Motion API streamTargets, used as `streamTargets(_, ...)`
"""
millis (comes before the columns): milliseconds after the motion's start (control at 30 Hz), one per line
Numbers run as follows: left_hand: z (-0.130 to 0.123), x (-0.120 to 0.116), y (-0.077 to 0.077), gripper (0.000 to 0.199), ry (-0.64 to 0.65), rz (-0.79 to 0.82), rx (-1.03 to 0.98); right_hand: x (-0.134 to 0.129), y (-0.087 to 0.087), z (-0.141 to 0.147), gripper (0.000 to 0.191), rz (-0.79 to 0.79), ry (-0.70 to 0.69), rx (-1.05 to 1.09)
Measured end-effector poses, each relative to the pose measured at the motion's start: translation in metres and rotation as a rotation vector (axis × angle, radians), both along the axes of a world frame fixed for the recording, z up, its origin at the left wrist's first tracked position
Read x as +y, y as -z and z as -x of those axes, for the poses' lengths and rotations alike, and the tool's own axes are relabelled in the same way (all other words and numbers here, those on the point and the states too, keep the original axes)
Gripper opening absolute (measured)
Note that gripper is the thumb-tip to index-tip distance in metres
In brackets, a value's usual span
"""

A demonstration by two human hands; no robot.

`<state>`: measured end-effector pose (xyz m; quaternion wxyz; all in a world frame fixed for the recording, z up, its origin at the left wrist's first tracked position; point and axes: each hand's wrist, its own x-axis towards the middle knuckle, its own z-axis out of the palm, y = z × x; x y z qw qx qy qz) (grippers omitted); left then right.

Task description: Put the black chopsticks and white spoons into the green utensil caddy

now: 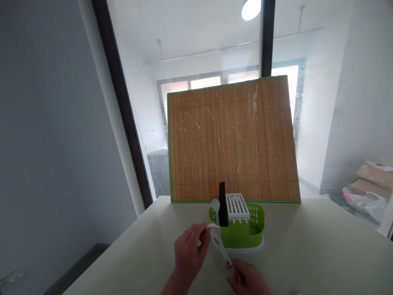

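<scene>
A white spoon (pixel 221 246) slants between my two hands in front of a green basket (pixel 238 237). My left hand (pixel 192 248) pinches its bowl end at the upper left. At the lower right, my right hand (pixel 247 276) has its fingers closed at the tip of the handle. The basket stands on a white base and carries a white slotted rack (pixel 237 207) on top. A black flat utensil (pixel 222 205) and another white spoon (pixel 215 205) stand upright in its left part.
The basket rests on a pale table (pixel 147 254). Behind it a bamboo mat (pixel 230 139) with green edging stands upright against glass with dark frames. Cardboard boxes and plastic bags (pixel 368 196) lie beyond the table on the right.
</scene>
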<state>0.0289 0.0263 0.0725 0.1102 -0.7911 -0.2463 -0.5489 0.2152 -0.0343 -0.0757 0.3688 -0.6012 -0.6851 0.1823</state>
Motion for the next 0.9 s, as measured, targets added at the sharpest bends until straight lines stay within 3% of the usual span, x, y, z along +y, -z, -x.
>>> streamTargets(133, -0.002, 0.026, -0.04, 0.011, -0.085, -0.087, -0.081, 0.001, 0.003, -0.001, 0.026, -0.006, -0.002, 0.005)
streamTargets(233, -0.016, 0.047, -0.048, 0.015, -0.109, -0.02, -0.051, 0.0, 0.001, 0.0, 0.023, -0.017, 0.003, -0.003)
streamTargets(300, -0.027, 0.061, -0.043, 0.021, -0.103, 0.061, 0.008, -0.001, -0.001, 0.001, 0.021, -0.025, 0.003, -0.012)
streamTargets(433, -0.046, 0.086, -0.018, 0.027, -0.101, 0.195, 0.122, 0.0, 0.0, 0.002, 0.019, -0.012, -0.013, -0.035)
streamTargets(600, -0.054, 0.106, 0.008, 0.026, -0.103, 0.339, 0.209, 0.003, 0.003, 0.004, 0.02, 0.017, -0.027, -0.075)
streamTargets(900, -0.059, 0.113, 0.015, 0.022, -0.182, 0.504, 0.201, -0.003, -0.007, 0.005, 0.02, 0.008, -0.026, -0.087)
